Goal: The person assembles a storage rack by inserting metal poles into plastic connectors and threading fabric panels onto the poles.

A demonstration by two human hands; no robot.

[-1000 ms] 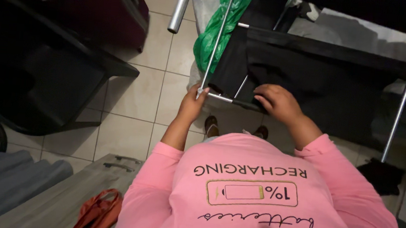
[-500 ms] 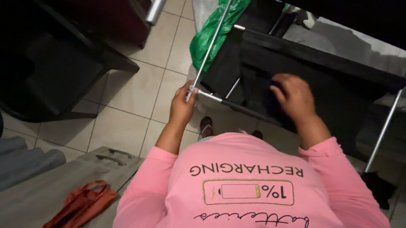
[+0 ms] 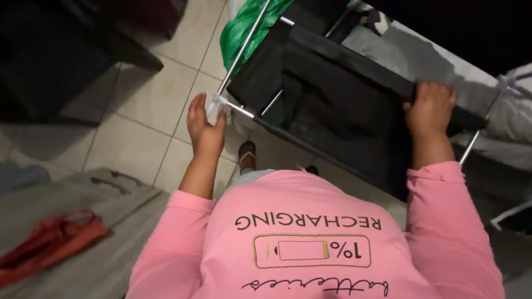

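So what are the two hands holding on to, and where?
The left hand grips the white corner joint of the metal rack frame. The right hand grips the far edge of the black fabric shelf stretched on it.

Black fabric shelf (image 3: 339, 98) on thin metal-rod frame (image 3: 248, 26), tilted, above tiled floor.

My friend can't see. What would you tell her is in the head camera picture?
A person in a pink top grips a black fabric shelf on a metal-tube frame: the left hand holds the white corner joint, the right hand the far edge of the black fabric shelf. A green plastic bag hangs behind, above a tiled floor.
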